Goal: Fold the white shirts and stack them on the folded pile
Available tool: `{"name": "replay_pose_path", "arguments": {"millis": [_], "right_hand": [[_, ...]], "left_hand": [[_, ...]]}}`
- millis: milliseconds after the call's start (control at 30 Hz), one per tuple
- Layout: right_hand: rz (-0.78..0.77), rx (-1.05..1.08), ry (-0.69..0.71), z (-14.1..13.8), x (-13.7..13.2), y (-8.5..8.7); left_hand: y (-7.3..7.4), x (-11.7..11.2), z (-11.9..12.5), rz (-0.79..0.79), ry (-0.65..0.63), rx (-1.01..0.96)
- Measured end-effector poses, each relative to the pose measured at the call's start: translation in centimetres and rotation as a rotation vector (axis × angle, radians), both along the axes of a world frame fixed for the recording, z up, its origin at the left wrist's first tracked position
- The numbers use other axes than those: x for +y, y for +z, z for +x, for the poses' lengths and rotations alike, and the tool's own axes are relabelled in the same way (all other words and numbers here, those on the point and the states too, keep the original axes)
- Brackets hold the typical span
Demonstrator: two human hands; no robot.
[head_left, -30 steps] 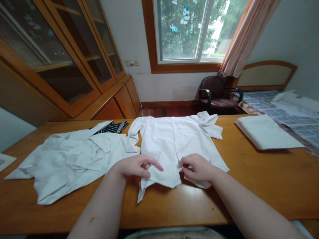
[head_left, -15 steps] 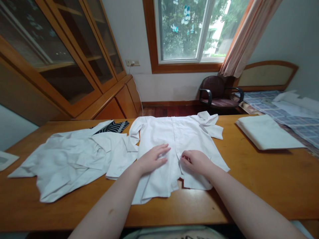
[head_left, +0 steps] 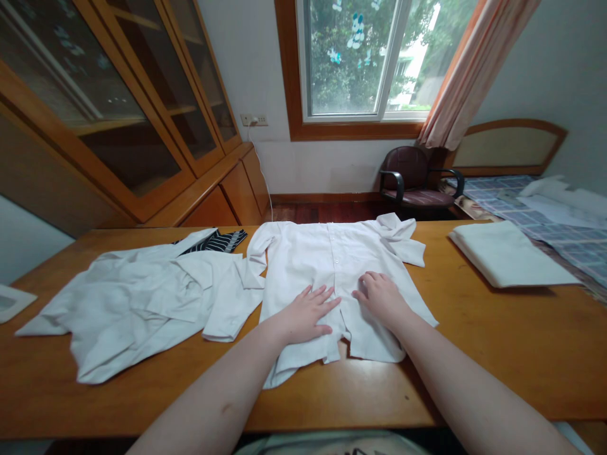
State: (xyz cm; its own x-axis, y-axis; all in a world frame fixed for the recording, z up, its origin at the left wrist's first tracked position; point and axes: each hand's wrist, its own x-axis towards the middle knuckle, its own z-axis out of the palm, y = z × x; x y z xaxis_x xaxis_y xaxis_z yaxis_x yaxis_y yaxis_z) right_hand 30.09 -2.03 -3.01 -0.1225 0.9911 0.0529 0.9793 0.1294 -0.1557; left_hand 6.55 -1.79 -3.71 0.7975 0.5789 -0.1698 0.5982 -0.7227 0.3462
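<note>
A white button-up shirt (head_left: 303,253) lies spread on the wooden table (head_left: 474,354), its buttoned front facing up and its hem toward me. The sleeve on the right is folded and bunched. My left hand (head_left: 309,315) rests flat on the lower left front, fingers spread and reaching toward the button line. On the other side of that line, my right hand (head_left: 379,296) lies on the shirt with its fingers stretched and slightly bent. Neither hand grips the cloth. Near the hem, the two front edges part and show a bit of table.
Left of the shirt lies a crumpled white garment (head_left: 142,309), with a black striped cloth (head_left: 218,241) behind it. A folded white cloth (head_left: 512,256) sits at the right. Beyond the table stand an armchair (head_left: 415,177), a bed (head_left: 559,234) and a glass-door cabinet (head_left: 190,161).
My left hand has slid right and spread its fingers, shifting the lower left hem rightward. My right hand has let go of the front edge, moved right and opened.
</note>
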Motion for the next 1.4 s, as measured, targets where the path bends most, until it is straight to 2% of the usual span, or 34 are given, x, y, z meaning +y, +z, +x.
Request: {"name": "replay_pose_path", "arguments": {"millis": [167, 267, 367, 433, 500, 600, 667, 767, 833, 933, 1033, 1133, 1267, 1333, 1400], "right_hand": [[-0.046, 0.107, 0.105, -0.6, -0.4, 0.9], [-0.108, 0.201, 0.167, -0.9, -1.0, 2.4], [-0.164, 0.24, 0.122, 0.3, -1.8, 4.5], [-0.23, 0.2, 0.04, 2.3, -2.2, 5.6], [-0.268, 0.166, -0.046, 4.9, -2.6, 6.0], [-0.275, 0.162, -0.138, 8.5, -3.4, 4.9], [-0.272, 0.193, -0.116, 10.2, -4.1, 3.5], [-0.28, 0.238, -0.111, 11.3, -5.2, 1.9], [-0.319, 0.268, -0.128, 11.4, -5.7, 1.4], [-0.324, 0.325, -0.119, 11.2, -6.4, 1.5], [-0.221, 0.448, -0.102, 11.2, -6.8, 2.0], [-0.124, 0.565, -0.149, 11.5, -7.2, 2.3], [0.003, 0.629, -0.279, 11.9, -7.5, 2.4], [0.019, 0.603, -0.331, 12.1, -7.5, 2.5], [-0.04, 0.528, -0.351, 12.2, -7.4, 2.6]], "left_hand": [[0.1, 0.1, -0.1, -0.015, -0.002, -0.003], [0.1, 0.1, -0.2, -0.002, 0.003, -0.021], [0.3, 0.1, -0.4, 0.019, 0.02, -0.044], [0.6, 0.0, -0.4, 0.043, 0.043, -0.044], [1.1, -0.3, -0.3, 0.095, 0.068, -0.053], [2.4, -1.1, 0.0, 0.186, 0.066, -0.132], [3.3, -1.8, 0.4, 0.178, 0.002, -0.189], [4.1, -2.8, 1.1, 0.111, -0.115, -0.195], [4.1, -3.2, 1.7, 0.116, -0.128, -0.147], [3.6, -3.3, 2.5, 0.141, -0.092, -0.062], [3.4, -3.2, 2.8, 0.096, -0.075, -0.05], [3.6, -3.1, 2.6, 0.039, -0.079, -0.132], [4.2, -3.1, 2.2, -0.026, -0.092, -0.288], [4.4, -3.1, 2.1, -0.085, -0.11, -0.353], [4.3, -3.3, 2.1, -0.151, -0.142, -0.381]]}}
